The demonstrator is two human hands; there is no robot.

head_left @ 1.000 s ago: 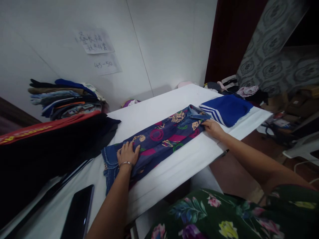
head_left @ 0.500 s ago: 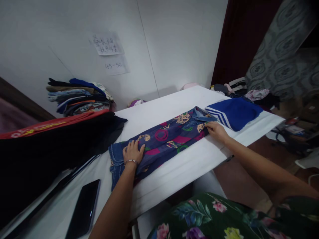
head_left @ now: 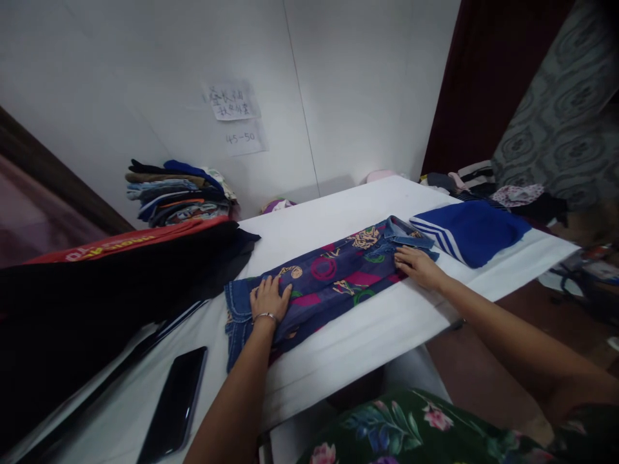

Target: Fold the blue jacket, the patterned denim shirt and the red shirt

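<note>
A patterned shirt (head_left: 333, 270) with a denim collar and denim trim lies folded into a long strip across the white table. My left hand (head_left: 271, 298) rests flat on its near-left end, fingers spread, close to the denim band. At the collar end, my right hand (head_left: 420, 265) lies on the cloth with its fingers stretched out and palm down. Just beyond the collar is a folded blue garment (head_left: 476, 232) with white stripes.
On the left, dark clothes (head_left: 97, 303) and a red garment (head_left: 126, 240) lie heaped, with a stack of folded clothes (head_left: 178, 193) behind. A phone (head_left: 176, 403) lies at front left. Paper signs (head_left: 235, 103) hang on the wall. More clothes (head_left: 517, 193) are at far right.
The right hand has gone from pinching the shirt's edge near the collar to lying flat on the cloth. My left hand stays in place on the shirt. The view has shifted slightly.
</note>
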